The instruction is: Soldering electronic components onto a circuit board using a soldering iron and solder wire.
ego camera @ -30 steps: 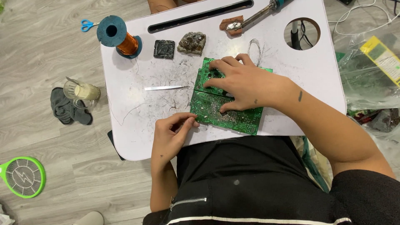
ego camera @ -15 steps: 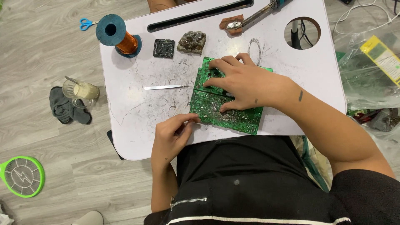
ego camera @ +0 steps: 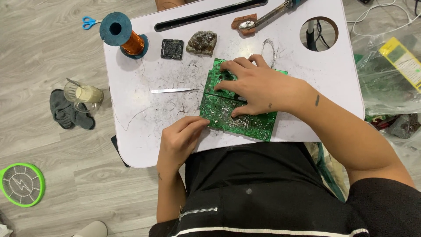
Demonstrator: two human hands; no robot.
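A green circuit board point(ego camera: 252, 126) lies solder side up at the near edge of a white lap table point(ego camera: 307, 57). My right hand point(ego camera: 254, 85) is spread over the board's middle, with the fingertips on its far left part and the thumb pressed on the solder side. My left hand point(ego camera: 180, 140) comes from below. Its fingers are closed together and pinch the board's near left corner. Metal tweezers point(ego camera: 173, 91) lie on the table just left of the board, apart from both hands.
At the table's back stand a copper wire spool point(ego camera: 125, 37), a black square block point(ego camera: 172, 48), a rough lump point(ego camera: 201, 42), a soldering iron point(ego camera: 272, 13) and a thin wire loop point(ego camera: 268, 46). On the floor are a jar point(ego camera: 83, 94), scissors point(ego camera: 90, 22), a green swatter point(ego camera: 19, 184) and plastic bags point(ego camera: 386, 83).
My left fingertips have crept a little further onto the board's corner. My right hand stays pressed on the board, and the view has shifted slightly.
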